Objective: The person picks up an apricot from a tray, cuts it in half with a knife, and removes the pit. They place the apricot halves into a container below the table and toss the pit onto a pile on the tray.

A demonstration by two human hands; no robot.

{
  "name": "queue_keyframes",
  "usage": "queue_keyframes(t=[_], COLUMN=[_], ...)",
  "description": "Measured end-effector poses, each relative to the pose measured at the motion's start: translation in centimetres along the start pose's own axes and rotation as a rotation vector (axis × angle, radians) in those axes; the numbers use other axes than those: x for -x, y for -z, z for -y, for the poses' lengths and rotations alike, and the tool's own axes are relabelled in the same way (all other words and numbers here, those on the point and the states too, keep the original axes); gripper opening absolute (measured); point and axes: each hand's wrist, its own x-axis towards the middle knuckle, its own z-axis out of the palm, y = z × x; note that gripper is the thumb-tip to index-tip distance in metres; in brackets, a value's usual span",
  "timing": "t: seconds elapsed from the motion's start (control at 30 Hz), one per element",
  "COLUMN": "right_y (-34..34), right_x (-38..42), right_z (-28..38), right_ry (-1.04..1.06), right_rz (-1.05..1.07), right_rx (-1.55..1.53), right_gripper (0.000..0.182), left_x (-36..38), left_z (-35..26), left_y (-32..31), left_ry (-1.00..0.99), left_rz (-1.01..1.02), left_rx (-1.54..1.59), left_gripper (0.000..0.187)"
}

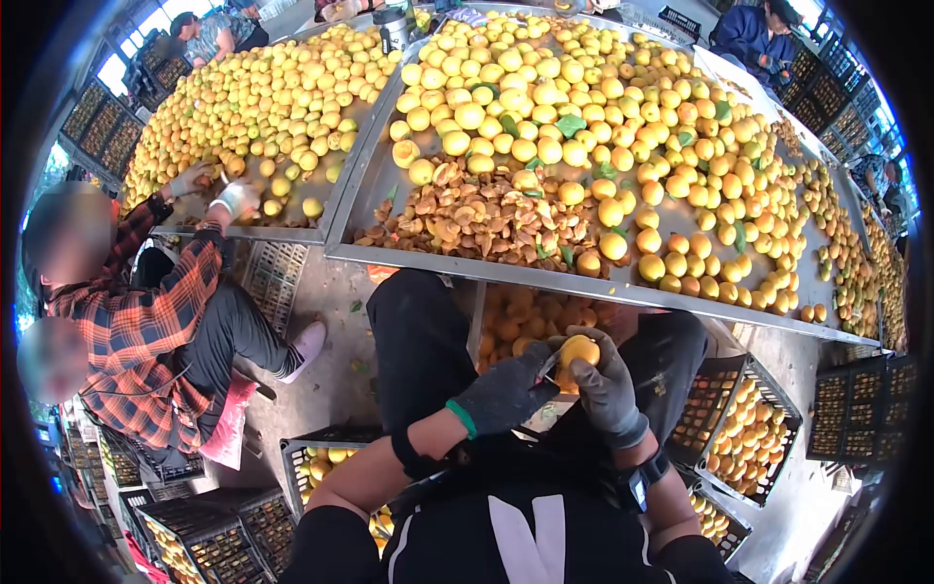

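Note:
My right hand (605, 384), in a grey glove, grips a yellow-orange apricot (580, 351) above my lap. Close against the fruit is my left hand (506, 391), in a dark glove with a green cuff. Its fingers are closed on what looks like a small knife (548, 370), mostly hidden by the glove. Below both hands, between my knees, a container of orange fruit (520, 316) shows partly under the table edge. On the metal-rimmed table (584, 284) ahead lie a heap of split, brownish fruit pieces (486, 214) and many whole apricots (545, 107).
At the left, a co-worker in a plaid shirt (146, 321) handles fruit at an adjoining table (282, 234). Crates of fruit stand at my right (749, 428), my left (331, 453) and the lower left (209, 535). Another person (754, 39) sits across at the far right.

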Motion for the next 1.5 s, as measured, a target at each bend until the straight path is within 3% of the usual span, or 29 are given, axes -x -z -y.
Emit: queue_keyframes(t=[0.1,0.17,0.27,0.3,0.37,0.43,0.5,0.57,0.67,0.77,0.87,0.93,1.0,1.03,1.1,1.13,1.2,1.23,1.27,1.33,1.5], right_y=[-1.4,-3.1,-3.8,-3.1,-1.4,0.2,-0.7,-2.3,-2.2,-1.9,-1.1,0.0,0.5,1.0,2.1,1.8,0.7,0.6,0.7,0.8,0.2], right_x=[0.0,-0.2,-0.5,-0.6,-0.7,-1.1,-0.9,-0.7,-1.0,-1.5,-1.9,-1.8,-2.1,-1.8,-1.1,-1.0,-0.6,-0.4,-0.3,0.0,0.5], right_z=[-1.1,-1.5,-2.0,-1.8,-1.2,-0.7,-1.4,-1.7,-3.1,-1.8,-1.5,-1.6,-0.1,-0.1,-0.1,0.8,3.1,2.3,1.9,1.5,2.2], right_ry=[0.094,0.113,0.159,0.112,0.062,-0.041,0.000,0.056,0.009,-0.057,0.027,0.074,0.026,0.038,0.149,0.149,-0.124,-0.137,-0.139,0.101,0.065], right_rz=[-0.049,-0.130,-0.222,-0.157,-0.090,0.110,0.046,-0.075,-0.085,-0.014,-0.020,-0.263,-0.448,-0.465,-0.286,-0.292,-0.036,-0.108,-0.114,-0.139,-0.094], right_rx=[-0.202,-0.233,-0.250,-0.193,-0.133,0.001,-0.078,-0.208,-0.337,-0.339,-0.319,-0.235,-0.463,-0.464,0.227,0.228,-0.501,-0.335,-0.336,0.201,0.305], right_gripper=[0.049,0.047,0.046,0.046,0.045,0.048,0.049,0.050,0.048,0.045,0.039,0.027,0.030,0.030,0.039,0.039,0.051,0.063,0.063,0.064,0.062], left_x=[0.1,0.1,0.6,0.7,0.7,0.6,0.5,0.3,0.5,0.4,-0.4,-0.3,0.3,0.4,1.0,1.2,1.3,1.3,1.4,1.5,2.1], left_z=[-1.0,0.4,-0.4,-0.9,-1.8,-1.9,-1.8,-0.9,-0.3,-0.2,0.0,-0.8,-1.4,-1.0,-0.9,-1.3,-1.6,-1.7,-1.6,-1.4,-1.9], left_y=[0.0,-2.4,-1.7,-1.0,0.6,0.3,-0.9,-3.2,-4.2,-3.7,-1.7,-0.3,1.8,2.0,2.1,2.2,2.0,1.8,1.4,0.6,0.4], left_ry=[0.004,-0.067,0.047,0.050,0.239,0.208,0.176,-0.022,-0.130,-0.064,0.011,-0.004,0.162,0.058,0.023,-0.002,0.034,0.069,0.069,-0.074,-0.112], left_rz=[0.133,-0.058,-0.029,-0.030,0.133,0.076,0.025,-0.176,-0.298,-0.251,-0.141,-0.150,-0.211,-0.262,-0.252,-0.262,-0.226,-0.197,-0.191,-0.284,-0.269], left_rx=[0.236,0.404,0.380,0.378,0.163,0.269,0.369,0.488,0.413,0.464,0.436,0.396,0.328,0.175,0.154,0.132,0.105,0.077,0.079,-0.058,-0.196], left_gripper=[0.054,0.056,0.058,0.058,0.060,0.060,0.059,0.058,0.057,0.054,0.047,0.040,0.033,0.027,0.030,0.034,0.035,0.036,0.036,0.034,0.027])
